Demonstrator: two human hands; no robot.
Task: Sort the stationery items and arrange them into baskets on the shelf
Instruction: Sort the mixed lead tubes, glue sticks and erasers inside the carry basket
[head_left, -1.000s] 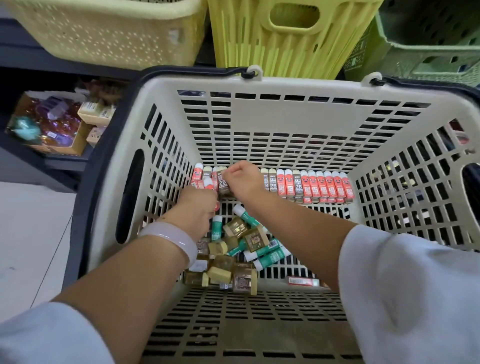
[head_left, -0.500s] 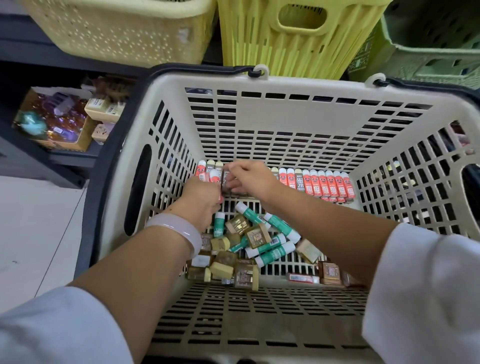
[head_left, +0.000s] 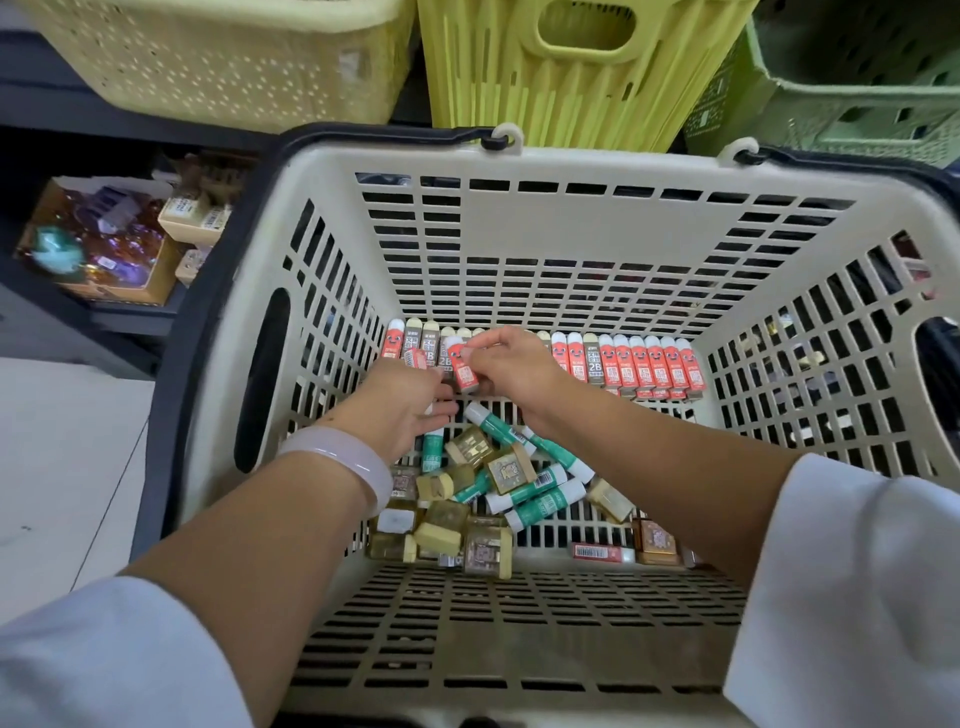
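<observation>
Both arms reach down into a beige slatted shopping basket (head_left: 545, 234) with a dark rim. Right hand (head_left: 511, 366) pinches a red-labelled eraser (head_left: 464, 366) between thumb and fingertips, just in front of the row of erasers (head_left: 639, 364) standing along the basket's far wall. Left hand (head_left: 402, 402), white bangle (head_left: 345, 460) on the wrist, sits just beside it, with a second red eraser (head_left: 415, 358) showing at its fingertips; whether the fingers grip it I cannot tell. Nearer in the basket lies a loose heap: green-and-white glue sticks (head_left: 540, 499) and small olive-tan packets (head_left: 441, 525). Beyond the basket stand two yellow baskets (head_left: 571, 67) and a green one (head_left: 857, 78).
</observation>
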